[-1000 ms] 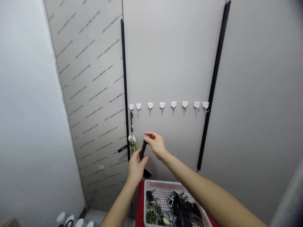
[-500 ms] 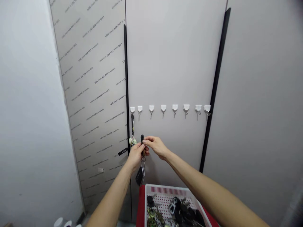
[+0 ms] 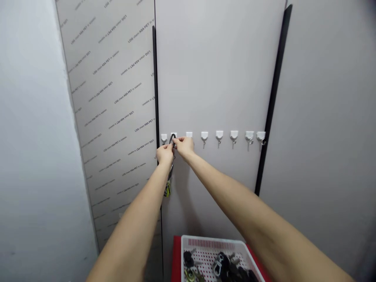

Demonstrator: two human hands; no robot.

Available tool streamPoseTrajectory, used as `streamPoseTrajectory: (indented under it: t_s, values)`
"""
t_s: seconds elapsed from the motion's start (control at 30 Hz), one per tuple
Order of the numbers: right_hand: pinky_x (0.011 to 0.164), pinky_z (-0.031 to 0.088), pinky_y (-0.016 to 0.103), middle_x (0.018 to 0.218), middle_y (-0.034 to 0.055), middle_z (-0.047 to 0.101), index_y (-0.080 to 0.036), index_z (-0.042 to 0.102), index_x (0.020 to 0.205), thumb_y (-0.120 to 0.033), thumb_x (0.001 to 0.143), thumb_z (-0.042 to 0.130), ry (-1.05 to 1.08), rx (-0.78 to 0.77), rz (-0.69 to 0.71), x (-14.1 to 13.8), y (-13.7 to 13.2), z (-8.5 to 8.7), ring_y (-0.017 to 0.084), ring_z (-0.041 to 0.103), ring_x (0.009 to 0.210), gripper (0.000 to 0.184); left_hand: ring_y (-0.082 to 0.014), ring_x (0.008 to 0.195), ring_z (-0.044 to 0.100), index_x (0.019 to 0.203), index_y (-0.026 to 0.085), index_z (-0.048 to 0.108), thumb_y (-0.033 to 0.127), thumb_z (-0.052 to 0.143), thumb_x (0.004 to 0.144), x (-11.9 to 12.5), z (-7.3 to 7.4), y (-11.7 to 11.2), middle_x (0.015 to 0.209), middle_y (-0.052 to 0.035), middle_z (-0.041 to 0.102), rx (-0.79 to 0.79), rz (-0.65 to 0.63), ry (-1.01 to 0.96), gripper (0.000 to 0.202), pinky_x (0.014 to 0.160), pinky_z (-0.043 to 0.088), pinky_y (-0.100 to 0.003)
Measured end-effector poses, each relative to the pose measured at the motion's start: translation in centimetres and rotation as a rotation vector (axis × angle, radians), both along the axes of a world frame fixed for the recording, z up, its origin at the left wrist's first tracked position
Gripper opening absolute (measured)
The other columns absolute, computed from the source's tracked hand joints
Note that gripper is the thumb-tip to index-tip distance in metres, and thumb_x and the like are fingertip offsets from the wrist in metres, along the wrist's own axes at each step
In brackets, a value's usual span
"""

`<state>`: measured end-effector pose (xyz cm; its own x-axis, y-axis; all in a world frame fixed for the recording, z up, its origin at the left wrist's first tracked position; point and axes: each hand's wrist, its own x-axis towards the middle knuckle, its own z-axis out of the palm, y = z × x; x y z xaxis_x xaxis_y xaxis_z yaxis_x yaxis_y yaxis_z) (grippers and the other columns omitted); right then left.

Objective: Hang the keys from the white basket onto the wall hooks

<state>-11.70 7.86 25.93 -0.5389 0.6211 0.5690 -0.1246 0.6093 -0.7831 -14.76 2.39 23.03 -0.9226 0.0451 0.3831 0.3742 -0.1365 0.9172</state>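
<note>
A row of white wall hooks [image 3: 219, 135] runs across the grey panel. My left hand [image 3: 165, 153] and my right hand [image 3: 185, 145] are both raised to the second hook from the left [image 3: 173, 136]. Together they pinch the black loop of a key strap [image 3: 172, 140] right at that hook. The rest of that strap hangs down behind my left wrist. An earlier key bunch with a yellow-green tag [image 3: 167, 190] hangs from the first hook [image 3: 163, 137], mostly hidden by my left forearm.
A white perforated basket [image 3: 211, 244] holding several dark keys and fobs sits on a red surface [image 3: 176, 258] at the bottom. Black vertical strips [image 3: 272, 98] edge the panel. A film-covered board [image 3: 114, 109] leans at the left.
Both hands rose from chest height up to the hook row, carrying the black strap with its car fob. The fob that dangled below my left hand is now hidden.
</note>
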Motion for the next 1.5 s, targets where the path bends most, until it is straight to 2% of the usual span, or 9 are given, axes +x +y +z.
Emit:
streamPoseTrajectory:
  t_s: [0.17,0.37,0.57,0.7,0.8,0.93,1.2,1.37,1.5]
  values:
    - [0.053,0.039,0.021,0.06,0.0037,0.059,-0.015,0.058,0.061,-0.029,0.058,0.05,-0.149,0.05,-0.044,-0.5,0.6,-1.6,0.012,0.053,0.057,0.016,-0.0127,0.055,0.052,0.061,0.014,0.057,0.024,0.048,0.058,-0.4,-1.8,0.5,0.052,-0.0027,0.055,-0.084,0.069,-0.016,0.013,0.052,0.038,-0.023]
    - [0.046,0.038,0.017,0.065,0.0021,0.059,-0.014,0.057,0.073,-0.025,0.064,0.045,-0.18,0.076,0.144,3.6,1.5,-4.6,0.007,0.052,0.048,0.019,-0.0101,0.068,0.051,0.084,0.013,0.052,0.011,0.045,0.058,2.9,-5.4,-1.3,0.076,-0.0047,0.056,-0.086,0.079,0.039,0.027,0.066,0.039,-0.023]
    - [0.052,0.039,0.018,0.065,0.0027,0.059,-0.012,0.056,0.077,-0.021,0.063,0.046,-0.445,0.147,0.254,12.0,5.1,-13.5,0.007,0.051,0.052,0.02,-0.0092,0.068,0.05,0.085,0.013,0.05,0.014,0.044,0.059,9.7,-14.5,-1.6,0.078,-0.0039,0.055,-0.228,-0.216,0.076,0.026,0.068,0.039,-0.024]
    - [0.058,0.038,0.021,0.067,0.0047,0.06,-0.012,0.057,0.076,-0.02,0.064,0.043,-0.71,0.278,0.229,18.2,7.2,-20.8,0.011,0.052,0.06,0.02,-0.0104,0.072,0.049,0.089,0.013,0.048,0.014,0.042,0.061,14.6,-21.4,-1.1,0.082,-0.0053,0.055,-0.511,-0.387,0.058,0.028,0.07,0.037,-0.024]
    - [0.064,0.037,0.023,0.076,0.0065,0.06,-0.013,0.058,0.078,-0.021,0.063,0.044,-0.815,0.416,0.213,21.2,8.0,-23.9,0.014,0.052,0.07,0.022,-0.0118,0.076,0.049,0.088,0.014,0.05,0.013,0.044,0.06,16.6,-24.5,-0.6,0.084,-0.0051,0.055,-0.762,-0.514,0.089,0.029,0.071,0.036,-0.023]
    - [0.071,0.034,0.025,0.086,0.0084,0.058,-0.014,0.055,0.087,-0.027,0.065,0.043,-0.858,0.493,0.161,22.0,7.9,-25.1,0.017,0.049,0.082,0.028,-0.0131,0.076,0.049,0.091,0.013,0.05,0.016,0.046,0.06,16.9,-25.5,0.0,0.085,-0.0062,0.056,-0.993,-0.552,0.051,0.032,0.069,0.035,-0.022]
    - [0.073,0.031,0.029,0.087,0.0068,0.055,-0.019,0.052,0.092,-0.021,0.062,0.047,-0.844,0.521,0.228,20.7,6.1,-26.7,0.02,0.043,0.085,0.031,-0.0134,0.063,0.05,0.081,0.017,0.054,0.02,0.047,0.058,16.2,-25.7,0.7,0.068,-0.0025,0.057,-1.06,-0.484,0.012,0.024,0.056,0.033,-0.022]
    - [0.068,0.033,0.025,0.075,0.0035,0.055,-0.019,0.056,0.079,-0.021,0.063,0.047,-0.739,0.33,0.199,21.2,6.3,-27.2,0.015,0.046,0.075,0.018,-0.0099,0.052,0.047,0.064,0.015,0.054,0.018,0.046,0.058,15.6,-26.6,0.9,0.055,0.0009,0.053,-0.812,-0.467,-0.091,0.01,0.05,0.032,-0.019]
    - [0.067,0.035,0.025,0.074,0.0033,0.056,-0.018,0.057,0.077,-0.024,0.064,0.046,-0.614,0.19,0.228,21.4,6.3,-26.5,0.014,0.047,0.071,0.018,-0.0086,0.05,0.045,0.061,0.014,0.052,0.023,0.044,0.06,15.1,-25.4,1.0,0.053,0.0023,0.051,-0.493,-0.548,-0.166,0.011,0.049,0.034,-0.019]
